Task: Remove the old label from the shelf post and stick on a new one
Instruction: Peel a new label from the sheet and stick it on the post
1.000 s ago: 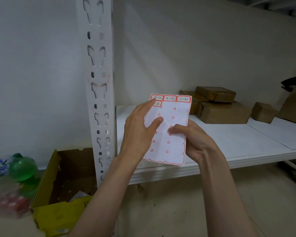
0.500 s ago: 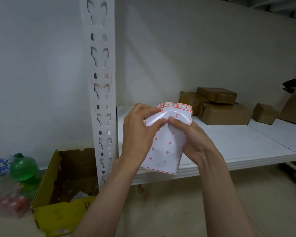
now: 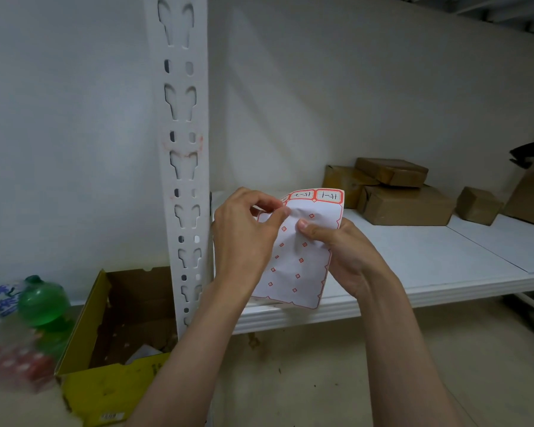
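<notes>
A white, red-bordered label sheet (image 3: pixel 299 257) is held upright in front of the shelf. Its top row carries three handwritten red-framed labels (image 3: pixel 329 196). My right hand (image 3: pixel 342 257) grips the sheet from the right, thumb pressed on its front, bending the top edge. My left hand (image 3: pixel 244 235) pinches the sheet's upper left corner between thumb and forefinger, where a label sits. The white slotted shelf post (image 3: pixel 184 167) stands just left of my hands. Faint red residue (image 3: pixel 182 146) marks the post at mid-height; no label shows there.
A white shelf board (image 3: pixel 429 257) runs right behind the sheet, with several brown parcels (image 3: pixel 404 204) at its back. An open yellow cardboard box (image 3: pixel 105 349) sits on the floor left of the post. A green bottle (image 3: pixel 42 303) and packaged goods lie at far left.
The sheet, flat a second ago, is now bent at the top. My left fingers moved from lying on it to pinching its upper left corner; my right thumb slid higher.
</notes>
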Tool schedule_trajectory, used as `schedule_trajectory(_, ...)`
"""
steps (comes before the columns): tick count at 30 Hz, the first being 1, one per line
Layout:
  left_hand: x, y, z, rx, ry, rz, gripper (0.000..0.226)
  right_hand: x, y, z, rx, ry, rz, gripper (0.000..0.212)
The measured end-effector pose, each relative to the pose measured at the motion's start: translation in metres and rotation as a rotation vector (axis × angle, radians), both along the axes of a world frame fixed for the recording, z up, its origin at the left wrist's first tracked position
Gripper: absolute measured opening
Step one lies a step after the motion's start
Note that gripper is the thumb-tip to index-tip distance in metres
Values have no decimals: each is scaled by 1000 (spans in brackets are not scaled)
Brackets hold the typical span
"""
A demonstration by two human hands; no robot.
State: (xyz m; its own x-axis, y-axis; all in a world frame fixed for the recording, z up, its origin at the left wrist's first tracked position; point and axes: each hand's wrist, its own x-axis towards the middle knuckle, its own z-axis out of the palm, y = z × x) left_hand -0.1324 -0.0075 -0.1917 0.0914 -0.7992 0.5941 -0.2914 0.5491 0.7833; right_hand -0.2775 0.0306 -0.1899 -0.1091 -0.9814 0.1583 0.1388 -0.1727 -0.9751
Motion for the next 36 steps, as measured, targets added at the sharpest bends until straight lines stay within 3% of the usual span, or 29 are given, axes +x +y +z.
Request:
schedule_trajectory(5, -2, 0, -1, -30, 46, 45, 6, -4, 0, 1, 59, 52, -46, 14)
schedule_trajectory(8, -3, 3, 2, -15, 105, 76, 6, -12, -3, -3, 125, 57, -179, 14)
schedule_trajectory(10, -4, 5, 5, -31, 173, 57, 4, -20, -5, -8, 158, -67, -329, 10)
schedule_trajectory(14, -3, 5, 7, -27, 261, -22, 5, -33, -5, -16, 138, -521, -562, 9)
schedule_trajectory(17, -3, 6, 8, -11, 255, -50, 7, -39, -4, -21, 226, -634, -705, 13)
schedule_trajectory(22, -5, 6, 8, 35, 223, -97, 7, -41, -14, -31, 272, -782, -667, 27)
schedule_trajectory(29, -8, 10, 10, 44, 247, -135, 10, -23, -15, -28, 269, -1023, -665, 9)
schedule_trajectory(36, -10, 12, 8, 99, 163, -156, 10, -14, -16, -28, 298, -1271, -635, 32)
